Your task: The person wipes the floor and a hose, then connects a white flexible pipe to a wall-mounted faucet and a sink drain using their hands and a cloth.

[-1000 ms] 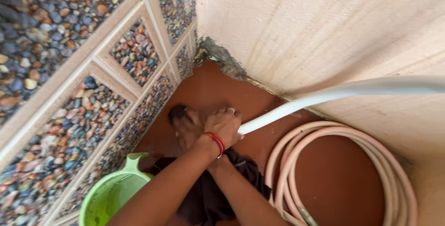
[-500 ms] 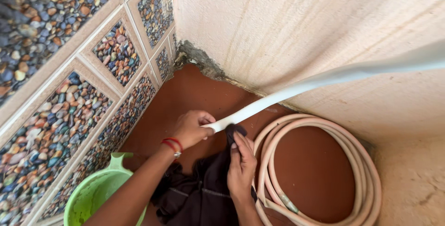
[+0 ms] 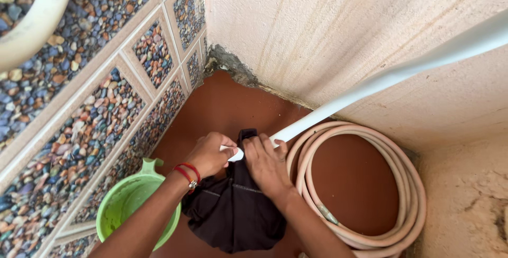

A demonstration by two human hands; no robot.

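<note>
We're looking down into a corner with a red-brown floor (image 3: 222, 104). Left hand (image 3: 211, 155) has its grip closed round the end of the white pipe (image 3: 370, 83), fingers wrapped at the tip, steadying it. Right hand (image 3: 267, 165) lies on the dark cloth (image 3: 233, 210) just beside the pipe end, fingers bent and pinching the fabric up against it; we judge that grip closed on the cloth, though the fingertips are partly hidden. Both hands meet at the pipe tip, so the cloth sits right at the opening, likely to wipe or cover it

The pipe slants down from the upper right edge, across the plaster wall (image 3: 328, 36), and ends between the hands. The cloth hangs from that point toward us, bunched, lower part draped over the floor between the forearms

There are red thread bands on the left wrist. A green bucket (image 3: 127, 210) sits on the floor under the left forearm, near the pebble-tiled wall (image 3: 79, 110), apart from the cloth as far as we can tell. A coiled pinkish hose (image 3: 407, 194) lies flat on the floor by the right forearm, against the plaster wall corner, untouched. A pale curved bar (image 3: 37, 20) crosses the top left, close to camera and out of focus; we can't tell what it is
</note>
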